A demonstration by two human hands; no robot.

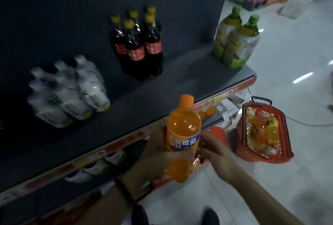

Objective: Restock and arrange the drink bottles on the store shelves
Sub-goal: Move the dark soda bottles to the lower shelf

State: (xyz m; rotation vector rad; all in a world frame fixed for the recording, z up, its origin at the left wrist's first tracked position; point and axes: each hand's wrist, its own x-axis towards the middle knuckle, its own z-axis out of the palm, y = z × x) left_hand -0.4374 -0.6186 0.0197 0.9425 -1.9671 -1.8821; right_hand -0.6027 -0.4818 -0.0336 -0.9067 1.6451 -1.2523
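- Hands meet at an orange soda bottle (182, 134), held upright in front of the shelf edge (126, 134).
- Left hand (158, 154) wraps around the bottle's lower half, fingers closed over the label; a dark band sits on that wrist.
- Right hand (214, 154) touches the bottle's right side at label height, fingers curled against it.
- On the dark shelf stand a blurred cluster of clear bottles (70, 95), a group of cola bottles (138, 44) with yellow caps, and two green-capped tea bottles (234, 40) at the far end.
- A red basket (264, 132) on the floor beside the shelf holds yellow and orange bottles.
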